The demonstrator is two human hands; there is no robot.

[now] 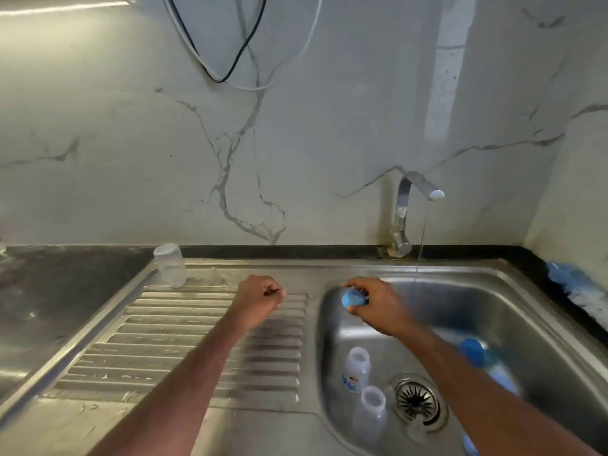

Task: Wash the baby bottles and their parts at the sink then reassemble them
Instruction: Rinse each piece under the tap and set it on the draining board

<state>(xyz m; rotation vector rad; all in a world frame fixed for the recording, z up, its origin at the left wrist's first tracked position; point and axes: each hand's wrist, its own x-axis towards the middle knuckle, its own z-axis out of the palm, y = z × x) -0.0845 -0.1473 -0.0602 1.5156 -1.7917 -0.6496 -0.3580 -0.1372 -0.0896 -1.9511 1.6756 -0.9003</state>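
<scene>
Two bottles (357, 368) lie in the sink (493, 291), left of the drain (417, 400); a cup (170, 264) stands on the drainboard (184, 340).

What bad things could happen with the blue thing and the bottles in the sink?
The right hand pinches the wet blue cap over the basin edge, so it might slip and drop. Two open bottles sit close to the drain and could get knocked. The tap is running a thin stream, wasting water.

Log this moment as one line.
right hand: holds blue cap over sink | left hand: fisted, empty | tap: running
</scene>
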